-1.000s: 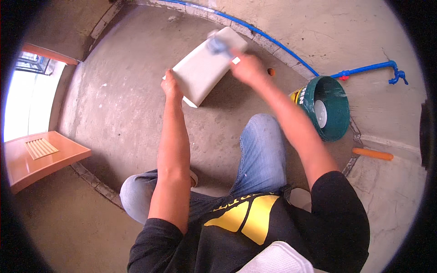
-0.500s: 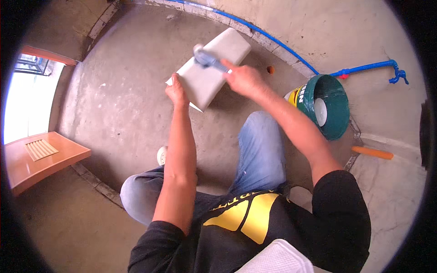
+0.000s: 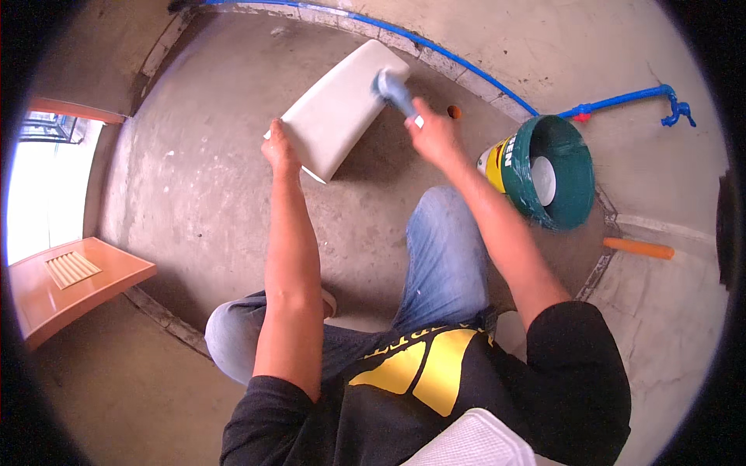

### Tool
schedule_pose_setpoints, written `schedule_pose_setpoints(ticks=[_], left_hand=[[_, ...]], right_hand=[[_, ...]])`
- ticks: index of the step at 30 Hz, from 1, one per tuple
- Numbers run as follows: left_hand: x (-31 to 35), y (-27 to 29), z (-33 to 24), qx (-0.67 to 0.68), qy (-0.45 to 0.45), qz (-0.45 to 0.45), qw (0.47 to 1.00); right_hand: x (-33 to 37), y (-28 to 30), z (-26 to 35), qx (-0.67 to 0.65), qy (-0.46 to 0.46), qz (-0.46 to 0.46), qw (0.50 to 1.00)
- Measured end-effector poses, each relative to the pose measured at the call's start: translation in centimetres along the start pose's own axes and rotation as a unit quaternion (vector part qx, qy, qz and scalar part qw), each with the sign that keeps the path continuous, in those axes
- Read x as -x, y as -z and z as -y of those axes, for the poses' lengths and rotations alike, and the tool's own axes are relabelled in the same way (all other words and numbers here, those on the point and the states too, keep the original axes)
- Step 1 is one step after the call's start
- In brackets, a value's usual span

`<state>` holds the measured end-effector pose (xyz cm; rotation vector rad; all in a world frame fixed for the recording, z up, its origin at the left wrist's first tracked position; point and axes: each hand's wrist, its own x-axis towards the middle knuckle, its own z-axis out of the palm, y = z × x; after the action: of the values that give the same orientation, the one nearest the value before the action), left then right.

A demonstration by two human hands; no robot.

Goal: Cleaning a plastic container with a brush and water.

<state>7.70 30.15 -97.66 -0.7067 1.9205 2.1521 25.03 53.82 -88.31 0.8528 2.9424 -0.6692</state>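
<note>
Well below the fingers (image 3: 276, 130) spreads a black T-shirt (image 3: 509, 396) with 2 short sleeves (image 3: 575, 338), bearing 2 yellow shapes (image 3: 439, 373) and, on their finger side, yellow lettering (image 3: 423, 339). Nearer the fingers, faded blue jeans (image 3: 447, 256) carry a small white fleck (image 3: 420, 293).

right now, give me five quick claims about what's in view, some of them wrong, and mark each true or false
1. The right hand holds a blue brush-like tool. True.
2. The left hand is clear of the white box-shaped piece. False: it grips the piece's near end, at the left.
3. A dark green bucket is to the person's right. True.
4. The wall tap is orange. False: it is blue.
5. A slatted vent is set in the orange-brown panel at the left. True.
</note>
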Motion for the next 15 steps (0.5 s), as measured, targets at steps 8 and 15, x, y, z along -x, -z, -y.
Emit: schedule_pose_setpoints(ticks=[8, 15], left_hand=[[-1.2, 1.1, -0.2, 0.015, -0.008, -0.010, 1.000], [-4.5, 1.2, -1.4, 0.010, 0.022, 0.016, 1.000]], right_hand=[[6.3, -2.9, 3.9, -0.039, 0.003, 0.114, 0.993], [-4.5, -0.5, -0.1, -0.040, -0.050, 0.023, 0.998]])
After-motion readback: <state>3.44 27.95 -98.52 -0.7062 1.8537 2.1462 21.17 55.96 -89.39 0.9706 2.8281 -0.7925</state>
